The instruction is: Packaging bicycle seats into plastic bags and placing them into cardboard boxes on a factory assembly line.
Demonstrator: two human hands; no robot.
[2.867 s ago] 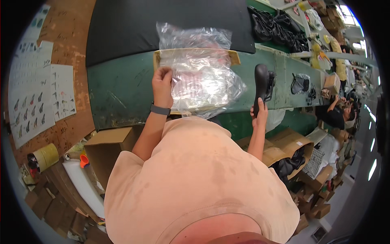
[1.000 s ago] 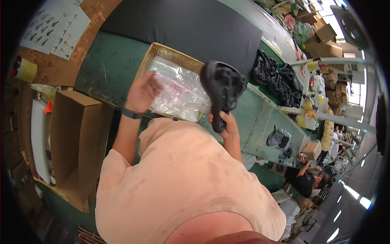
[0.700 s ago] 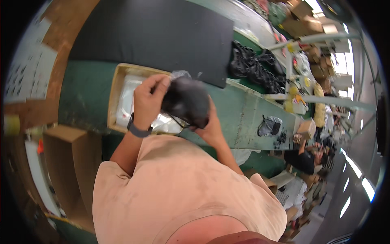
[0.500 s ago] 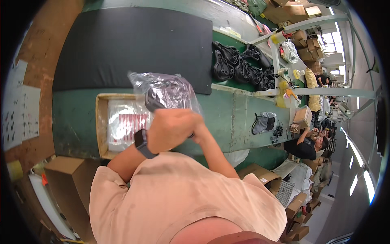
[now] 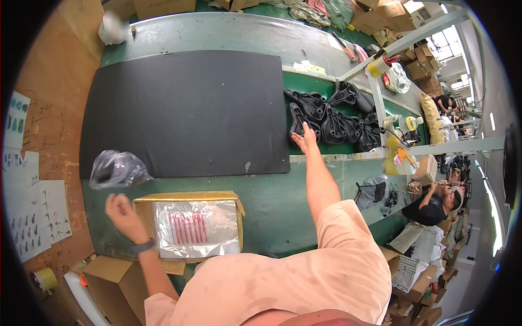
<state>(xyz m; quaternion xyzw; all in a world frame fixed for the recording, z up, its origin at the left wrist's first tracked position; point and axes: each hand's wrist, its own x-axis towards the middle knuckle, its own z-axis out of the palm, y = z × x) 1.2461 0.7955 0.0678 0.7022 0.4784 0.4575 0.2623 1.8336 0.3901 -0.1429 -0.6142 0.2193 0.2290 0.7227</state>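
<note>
Head view: right hand (image 5: pixel 304 140), fingers spread (empty), reaches toward black saddles (image 5: pixel 331 120) lying just beyond; left hand (image 5: pixel 122 209) open beside bagged saddle (image 5: pixel 117 169).

I see a green table (image 5: pixel 283 195) with a flat black mat (image 5: pixel 185 108) on it. Black moulded parts (image 5: pixel 331 122) are piled at the mat's right. A clear bag (image 5: pixel 117 169) holds something dark. The tan cardboard box (image 5: pixel 187 196) holds clear bags with red stripes (image 5: pixel 187 228). My sleeve is peach, the wristband (image 5: pixel 143 247) dark grey.
</note>
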